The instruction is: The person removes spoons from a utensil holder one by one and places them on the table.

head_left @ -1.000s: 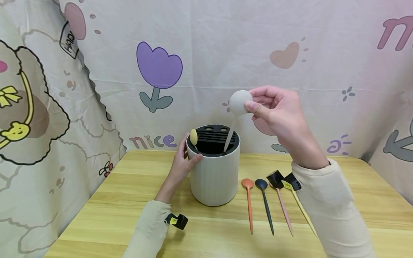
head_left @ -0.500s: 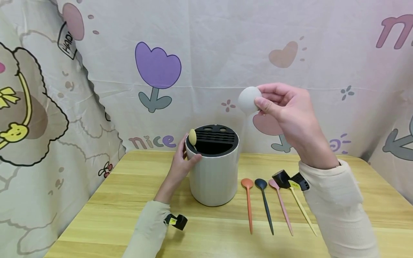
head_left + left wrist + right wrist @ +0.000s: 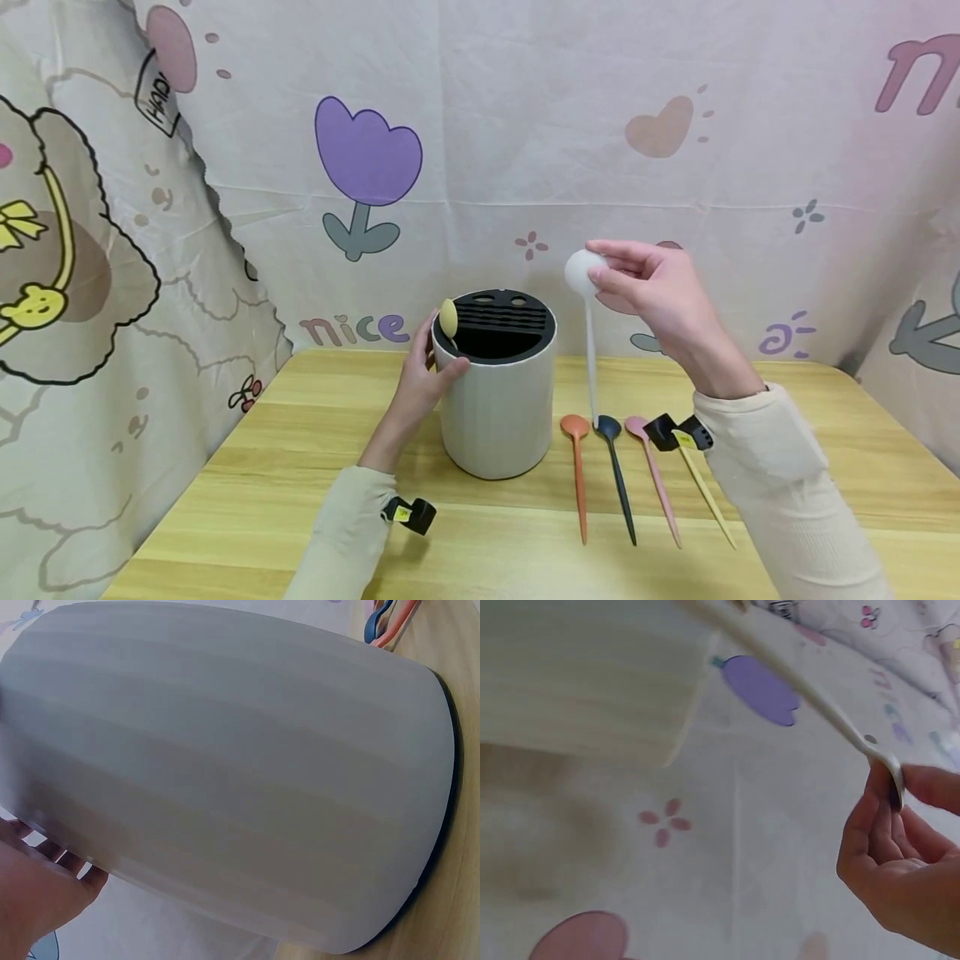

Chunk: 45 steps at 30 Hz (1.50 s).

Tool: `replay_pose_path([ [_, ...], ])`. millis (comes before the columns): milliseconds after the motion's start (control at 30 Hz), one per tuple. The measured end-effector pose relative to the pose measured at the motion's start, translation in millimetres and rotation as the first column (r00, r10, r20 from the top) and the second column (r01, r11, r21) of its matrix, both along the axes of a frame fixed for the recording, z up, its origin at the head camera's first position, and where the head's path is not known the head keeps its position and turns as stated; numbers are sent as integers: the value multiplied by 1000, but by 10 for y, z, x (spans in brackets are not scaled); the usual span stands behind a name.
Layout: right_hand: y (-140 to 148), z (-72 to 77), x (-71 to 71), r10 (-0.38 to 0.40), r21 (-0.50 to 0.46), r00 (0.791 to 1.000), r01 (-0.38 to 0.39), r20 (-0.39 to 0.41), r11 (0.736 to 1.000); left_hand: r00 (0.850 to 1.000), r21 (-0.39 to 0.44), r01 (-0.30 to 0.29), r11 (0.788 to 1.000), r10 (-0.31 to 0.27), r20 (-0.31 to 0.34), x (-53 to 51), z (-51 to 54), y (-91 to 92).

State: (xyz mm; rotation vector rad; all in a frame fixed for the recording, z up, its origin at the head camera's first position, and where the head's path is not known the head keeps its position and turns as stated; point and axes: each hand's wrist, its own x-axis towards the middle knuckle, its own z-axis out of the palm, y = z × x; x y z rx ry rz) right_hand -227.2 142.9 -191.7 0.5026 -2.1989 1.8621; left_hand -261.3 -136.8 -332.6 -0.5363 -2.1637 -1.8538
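Observation:
My right hand (image 3: 660, 292) pinches a white spoon (image 3: 589, 342) by its bowl between thumb and fingers. The spoon's long handle hangs down to the right of a ribbed, off-white utensil holder (image 3: 498, 417), apart from it. In the right wrist view, the spoon (image 3: 817, 697) slants up and left from the fingers. My left hand (image 3: 423, 379) grips the holder's left side near the rim, thumb in front. The holder's black top has a large opening, slots and round holes. A yellow spoon (image 3: 447, 318) stands in it at the left edge, its handle mostly hidden.
Right of the holder on the wooden table (image 3: 480, 550) lie an orange spoon (image 3: 578, 475), a dark blue spoon (image 3: 619, 483), a pink spoon (image 3: 660, 483) and a pale yellow spoon (image 3: 707, 492), partly covered by the wrist camera. A printed cloth (image 3: 495, 125) hangs behind.
The white spoon's handle was over the holder's opening; my right hand has lifted it out to the right, then lowered it beside the holder. My left hand has stayed in place.

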Motion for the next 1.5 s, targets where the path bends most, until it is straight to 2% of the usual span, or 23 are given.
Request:
replay_pose_path([
  [233,95,-156,-129,35,137,997,-44,65,990,1000,-1,3,1000,-3,0,-5,8,5],
  [433,158,-313,-228,100,174,990,-117,103,978,1000,0,2,1000,-2,2,-7,11,6],
  [700,259,-592,-376,189,213,965,-227,184,950,1000,10,3,1000,-3,4,-12,1,7],
  [900,342,-809,-445,184,261,955,-243,231,934,1000,15,10,1000,-10,-2,-5,-5,6],
  [1067,432,-921,-483,164,343,957,-242,240,908,1000,8,11,1000,-11,-12,7,1,-2],
  [1200,519,-1015,-511,170,369,952,-258,254,893,1000,3,12,1000,-12,-18,4,-1,-5],
  [1333,627,-1115,-527,181,367,947,-273,266,889,1000,-2,14,1000,-14,-21,-2,-6,-1],
  [1500,786,-1213,-534,180,375,950,-269,256,887,1000,-1,12,1000,-12,-26,-6,-8,0],
])
